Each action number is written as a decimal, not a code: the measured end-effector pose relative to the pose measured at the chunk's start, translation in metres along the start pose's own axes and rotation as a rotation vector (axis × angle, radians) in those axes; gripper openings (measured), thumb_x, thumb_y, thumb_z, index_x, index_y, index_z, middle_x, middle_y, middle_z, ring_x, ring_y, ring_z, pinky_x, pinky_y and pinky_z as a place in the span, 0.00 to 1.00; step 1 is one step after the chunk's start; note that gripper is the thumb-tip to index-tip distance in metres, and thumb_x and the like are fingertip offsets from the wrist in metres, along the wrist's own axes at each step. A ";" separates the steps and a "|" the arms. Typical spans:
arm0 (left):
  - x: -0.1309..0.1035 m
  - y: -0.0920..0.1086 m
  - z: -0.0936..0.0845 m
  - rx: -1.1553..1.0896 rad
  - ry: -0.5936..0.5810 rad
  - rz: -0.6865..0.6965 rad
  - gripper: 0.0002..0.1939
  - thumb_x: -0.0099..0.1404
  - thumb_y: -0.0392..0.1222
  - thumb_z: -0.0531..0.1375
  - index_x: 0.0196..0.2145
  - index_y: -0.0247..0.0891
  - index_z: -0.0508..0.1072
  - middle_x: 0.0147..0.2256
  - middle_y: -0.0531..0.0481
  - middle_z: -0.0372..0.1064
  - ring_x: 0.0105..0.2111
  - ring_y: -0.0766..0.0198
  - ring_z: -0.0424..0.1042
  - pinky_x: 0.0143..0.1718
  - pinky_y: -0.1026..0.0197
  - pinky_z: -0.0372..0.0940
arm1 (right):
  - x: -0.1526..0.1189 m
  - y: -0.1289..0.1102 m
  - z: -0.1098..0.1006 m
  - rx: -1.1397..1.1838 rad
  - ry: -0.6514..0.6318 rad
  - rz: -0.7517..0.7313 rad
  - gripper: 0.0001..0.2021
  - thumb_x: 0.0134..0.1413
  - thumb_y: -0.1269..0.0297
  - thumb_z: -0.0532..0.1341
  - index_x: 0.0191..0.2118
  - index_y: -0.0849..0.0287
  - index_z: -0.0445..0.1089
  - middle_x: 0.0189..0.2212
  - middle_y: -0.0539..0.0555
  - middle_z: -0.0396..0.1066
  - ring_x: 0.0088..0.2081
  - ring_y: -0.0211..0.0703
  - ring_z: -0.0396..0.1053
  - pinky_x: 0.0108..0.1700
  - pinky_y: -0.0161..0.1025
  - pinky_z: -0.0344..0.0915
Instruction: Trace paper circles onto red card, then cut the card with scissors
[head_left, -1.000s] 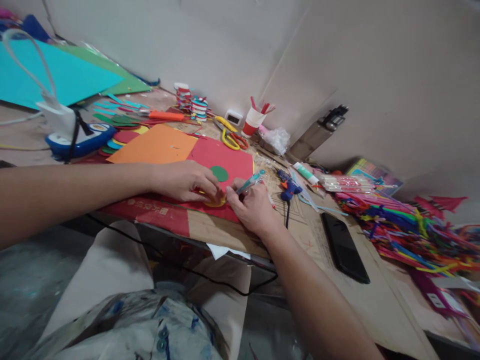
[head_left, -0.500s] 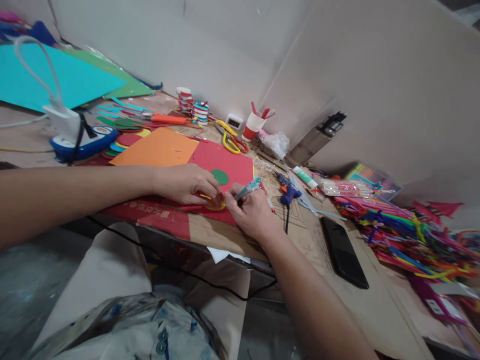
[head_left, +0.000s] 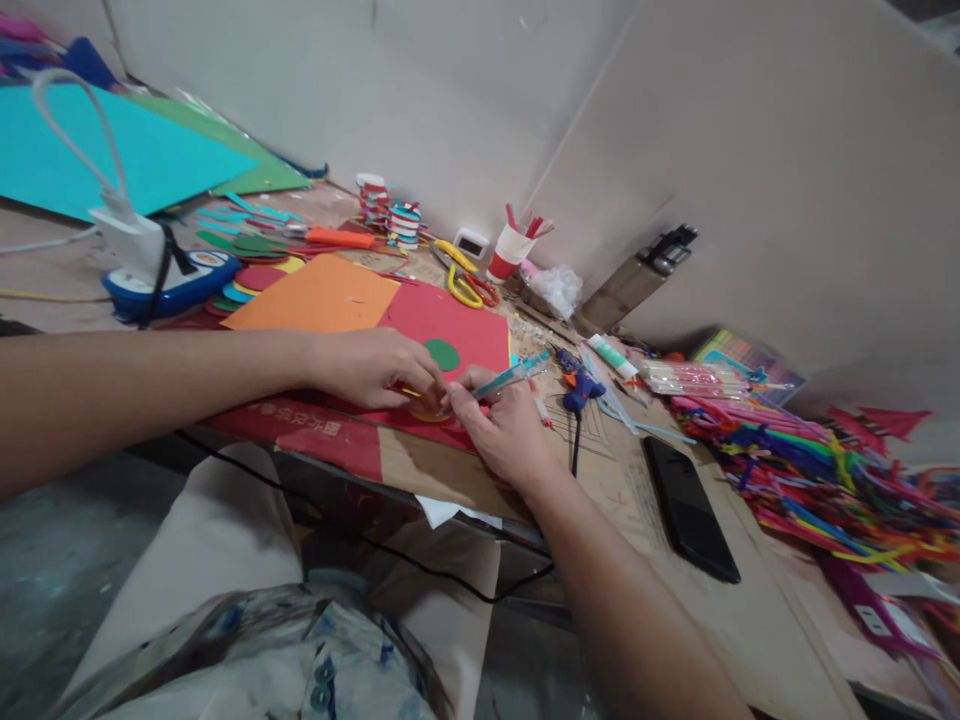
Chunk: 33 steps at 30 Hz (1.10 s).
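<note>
My left hand (head_left: pixel 375 368) rests on the red sheet (head_left: pixel 476 330), its fingers curled down and holding a yellow round piece (head_left: pixel 426 414). Much of that piece is hidden under the fingers. In my right hand (head_left: pixel 506 428) is a pen with a light-blue, see-through barrel (head_left: pixel 517 372), slanting up to the right. The pen's tip lies close to the yellow piece, by the left fingertips; whether it touches cannot be made out. A green disc (head_left: pixel 442 354) lies flat on the red sheet just above both hands. An orange sheet (head_left: pixel 315 295) lies to its left.
Yellow-handled scissors (head_left: pixel 459 272), a red-and-white cup (head_left: pixel 510 252) and a blue glue gun (head_left: pixel 579 388) lie beyond my hands. A black phone (head_left: pixel 690 508) and a heap of pipe cleaners (head_left: pixel 825 470) are at right. A blue power strip (head_left: pixel 169 285) is at left.
The pen has tipped over from a steeper stance to a flatter slant to the right, and more of its barrel shows. My left hand has stayed in place on the yellow piece.
</note>
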<state>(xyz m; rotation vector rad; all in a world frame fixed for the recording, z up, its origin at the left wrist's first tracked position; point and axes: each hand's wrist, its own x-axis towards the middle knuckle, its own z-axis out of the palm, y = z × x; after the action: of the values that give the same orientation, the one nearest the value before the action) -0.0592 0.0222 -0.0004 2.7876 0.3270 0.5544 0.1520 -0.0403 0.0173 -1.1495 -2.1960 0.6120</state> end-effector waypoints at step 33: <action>-0.001 -0.001 0.000 -0.008 -0.029 0.028 0.12 0.62 0.29 0.60 0.39 0.41 0.80 0.43 0.46 0.78 0.39 0.63 0.76 0.40 0.66 0.66 | -0.001 0.002 0.002 -0.011 -0.051 -0.006 0.14 0.62 0.62 0.55 0.26 0.59 0.67 0.20 0.48 0.67 0.24 0.35 0.63 0.30 0.34 0.57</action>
<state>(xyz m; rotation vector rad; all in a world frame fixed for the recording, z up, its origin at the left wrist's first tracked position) -0.0600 0.0232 -0.0010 2.7937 0.2795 0.5197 0.1527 -0.0407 0.0143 -1.1441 -2.2476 0.6343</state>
